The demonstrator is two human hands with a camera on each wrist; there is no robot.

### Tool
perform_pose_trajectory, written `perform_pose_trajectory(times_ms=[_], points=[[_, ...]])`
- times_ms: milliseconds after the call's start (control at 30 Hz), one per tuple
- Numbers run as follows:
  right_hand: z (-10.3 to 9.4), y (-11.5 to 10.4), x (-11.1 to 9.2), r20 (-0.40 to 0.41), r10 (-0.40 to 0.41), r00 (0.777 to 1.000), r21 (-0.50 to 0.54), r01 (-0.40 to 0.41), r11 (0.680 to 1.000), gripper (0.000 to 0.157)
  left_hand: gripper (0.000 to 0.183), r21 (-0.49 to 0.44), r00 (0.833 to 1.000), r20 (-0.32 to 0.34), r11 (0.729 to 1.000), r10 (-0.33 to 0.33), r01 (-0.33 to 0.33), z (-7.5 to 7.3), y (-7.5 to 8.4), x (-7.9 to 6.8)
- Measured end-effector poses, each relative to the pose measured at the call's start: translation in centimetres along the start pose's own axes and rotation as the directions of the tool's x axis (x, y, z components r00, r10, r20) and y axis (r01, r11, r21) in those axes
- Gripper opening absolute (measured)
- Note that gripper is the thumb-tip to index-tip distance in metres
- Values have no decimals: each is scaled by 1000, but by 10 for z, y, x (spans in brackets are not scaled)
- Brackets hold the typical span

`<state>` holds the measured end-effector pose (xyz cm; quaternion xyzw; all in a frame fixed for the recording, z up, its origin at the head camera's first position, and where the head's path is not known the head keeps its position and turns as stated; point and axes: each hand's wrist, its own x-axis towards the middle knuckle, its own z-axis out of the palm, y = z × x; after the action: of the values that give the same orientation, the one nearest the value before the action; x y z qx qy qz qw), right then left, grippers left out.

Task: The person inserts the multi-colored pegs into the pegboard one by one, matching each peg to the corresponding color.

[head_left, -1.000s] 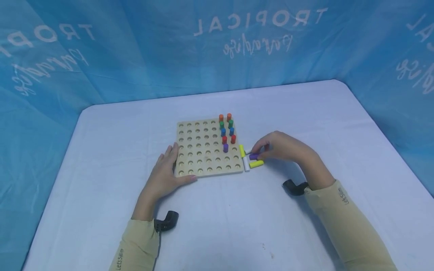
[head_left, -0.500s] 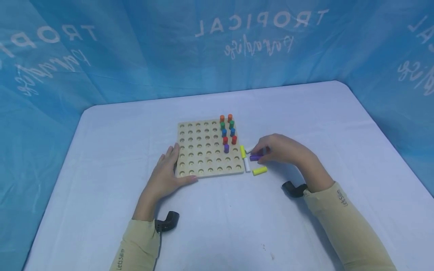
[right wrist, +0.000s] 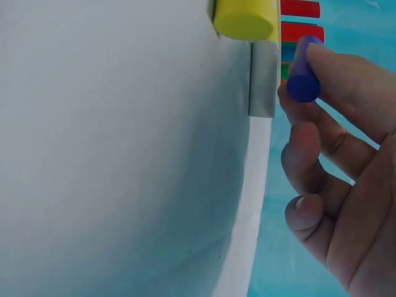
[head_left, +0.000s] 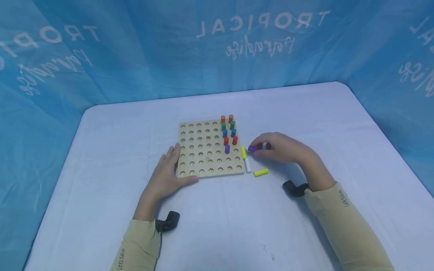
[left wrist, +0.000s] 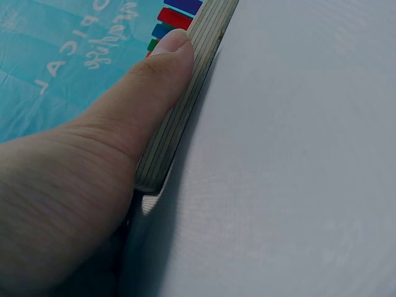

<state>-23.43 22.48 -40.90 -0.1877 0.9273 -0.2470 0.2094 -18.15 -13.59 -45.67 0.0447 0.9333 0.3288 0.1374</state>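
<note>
My right hand (head_left: 279, 146) pinches a purple peg (right wrist: 304, 71) between thumb and index finger, just off the right side of a wooden pegboard (head_left: 205, 149). Its other fingers are loosely bent in the right wrist view. Around the near left corner of the board lies my left hand (head_left: 164, 175), fingers along the left side and thumb (left wrist: 148, 80) against the front edge. Pairs of orange, green, blue and red pegs (head_left: 235, 140) stand in the two right columns. Below them stands a single purple peg (head_left: 227, 149).
A yellow peg (head_left: 244, 152) and a white peg (head_left: 248, 165) lie end to end along the board's right edge. Another yellow peg (head_left: 261, 172) lies nearer the front. The white-covered table (head_left: 217, 226) has a blue printed curtain (head_left: 152, 49) behind it.
My right hand has picked the purple peg up from among the loose ones and moved it slightly away from me. The nearer yellow peg has shifted toward me. My left hand stays put.
</note>
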Motion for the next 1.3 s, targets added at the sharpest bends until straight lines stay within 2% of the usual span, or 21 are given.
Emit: perform_pose_trajectory(times_ms=[567, 867, 1133, 1300], points=[[-1, -6, 9, -55, 9, 998, 67, -6, 998, 26, 131, 4, 1000, -4, 1000, 6, -6, -1, -2, 1], [-1, -16, 12, -127, 36, 991, 91, -24, 996, 19, 131, 8, 1000, -14, 1000, 16, -16, 0, -2, 2], [4, -26, 20, -136, -16, 991, 92, 29, 995, 18, 130, -5, 1000, -14, 1000, 15, -15, -1, 1, 1], [6, -33, 25, -120, -21, 993, 73, 30, 997, 17, 130, -2, 1000, -14, 1000, 8, -8, -2, 1, 1]])
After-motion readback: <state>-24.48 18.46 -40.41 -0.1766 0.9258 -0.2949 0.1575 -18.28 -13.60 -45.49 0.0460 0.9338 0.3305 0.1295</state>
